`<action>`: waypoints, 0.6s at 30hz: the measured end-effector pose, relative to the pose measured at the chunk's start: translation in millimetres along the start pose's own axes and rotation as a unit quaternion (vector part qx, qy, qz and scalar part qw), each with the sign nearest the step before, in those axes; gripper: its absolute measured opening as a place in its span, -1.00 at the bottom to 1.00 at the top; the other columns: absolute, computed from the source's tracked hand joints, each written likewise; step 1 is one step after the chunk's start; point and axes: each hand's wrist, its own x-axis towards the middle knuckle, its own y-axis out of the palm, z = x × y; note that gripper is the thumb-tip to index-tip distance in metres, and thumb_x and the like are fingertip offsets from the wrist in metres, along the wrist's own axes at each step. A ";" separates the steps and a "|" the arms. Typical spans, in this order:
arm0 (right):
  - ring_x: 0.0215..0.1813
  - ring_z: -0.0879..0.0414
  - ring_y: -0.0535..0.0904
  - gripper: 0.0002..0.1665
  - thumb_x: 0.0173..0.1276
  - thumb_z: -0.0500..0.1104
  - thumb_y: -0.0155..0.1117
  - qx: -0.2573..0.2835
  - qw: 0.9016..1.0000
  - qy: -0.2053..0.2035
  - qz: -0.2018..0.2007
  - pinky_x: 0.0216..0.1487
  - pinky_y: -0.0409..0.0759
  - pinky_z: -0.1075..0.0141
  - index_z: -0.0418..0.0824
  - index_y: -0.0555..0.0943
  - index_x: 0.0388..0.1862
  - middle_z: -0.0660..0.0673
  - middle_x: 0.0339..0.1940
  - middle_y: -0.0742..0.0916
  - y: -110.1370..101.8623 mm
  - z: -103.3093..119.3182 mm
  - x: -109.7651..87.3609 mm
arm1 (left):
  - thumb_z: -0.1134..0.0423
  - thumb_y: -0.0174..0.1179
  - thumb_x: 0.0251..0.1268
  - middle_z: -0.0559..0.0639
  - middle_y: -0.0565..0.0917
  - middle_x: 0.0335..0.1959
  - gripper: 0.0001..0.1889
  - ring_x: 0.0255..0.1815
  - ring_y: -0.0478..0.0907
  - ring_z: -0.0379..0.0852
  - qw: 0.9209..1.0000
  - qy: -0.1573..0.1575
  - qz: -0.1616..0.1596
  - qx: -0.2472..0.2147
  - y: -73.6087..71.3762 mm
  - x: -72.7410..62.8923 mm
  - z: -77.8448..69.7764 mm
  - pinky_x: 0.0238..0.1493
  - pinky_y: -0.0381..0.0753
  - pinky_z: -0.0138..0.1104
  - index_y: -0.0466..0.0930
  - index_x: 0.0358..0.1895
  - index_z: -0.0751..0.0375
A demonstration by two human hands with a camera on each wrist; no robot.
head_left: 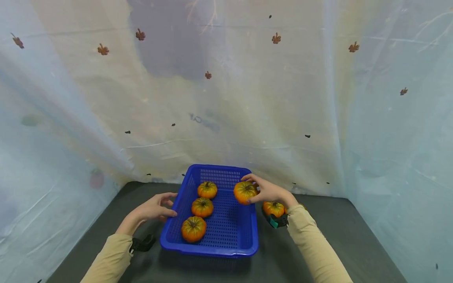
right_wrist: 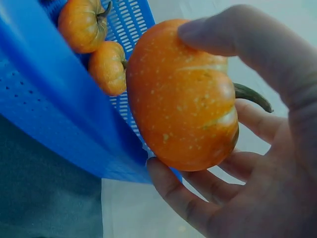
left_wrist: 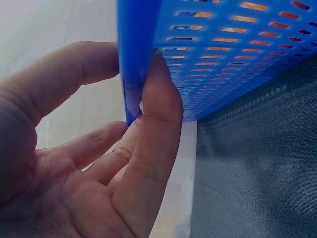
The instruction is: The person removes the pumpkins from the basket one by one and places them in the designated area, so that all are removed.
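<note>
Left hand (head_left: 153, 208) pinching slotted blue basket (head_left: 226, 212) by left rim (left_wrist: 138, 25); right hand (head_left: 270, 191) gripping pumpkin (head_left: 244, 192) over it, three more pumpkins (head_left: 193, 230) inside.

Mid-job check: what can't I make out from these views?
Head: number of pumpkins right of the basket; right sleeve covers part.
Left wrist: shapes of pumpkins inside; slotted wall screens them.
Right wrist: upper-left pumpkin, cut by top edge.
Head: backdrop marking, too blurred to read.
</note>
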 end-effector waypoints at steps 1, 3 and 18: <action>0.35 -0.12 0.24 -0.16 0.21 -0.09 0.42 0.001 1.000 0.002 -0.006 0.28 0.29 -0.09 -0.12 0.22 0.39 -0.18 0.33 0.35 -0.4 -0.7 -2.8 | 0.32 0.33 0.17 0.22 0.57 -0.12 -0.17 -0.23 0.64 0.09 1.000 0.000 0.001 0.001 -0.1 0.4 0.4 -0.25 0.67 -0.06 0.03 0.41 0.51; 0.33 -0.14 0.26 -0.18 0.21 -0.12 0.41 0.004 1.000 0.000 -0.018 0.26 0.32 -0.08 -0.15 0.22 0.37 -0.21 0.33 0.36 -1.6 2.8 -9.8 | 0.32 0.33 0.17 0.21 0.57 -0.13 -0.16 -0.23 0.64 0.09 1.000 0.000 0.002 -0.001 -0.1 0.5 0.9 -0.24 0.67 -0.06 0.03 0.41 0.51; 0.25 -0.09 0.33 -0.19 0.21 -0.13 0.43 0.009 0.997 -0.003 -0.079 0.18 0.39 -0.06 -0.07 0.25 0.38 -0.11 0.31 0.42 -18.2 -7.9 -56.1 | 0.31 0.32 0.19 0.23 0.56 -0.11 -0.17 -0.22 0.64 0.10 1.000 -0.003 0.007 -0.003 -2.6 1.6 -0.9 -0.24 0.67 -0.05 0.02 0.42 0.50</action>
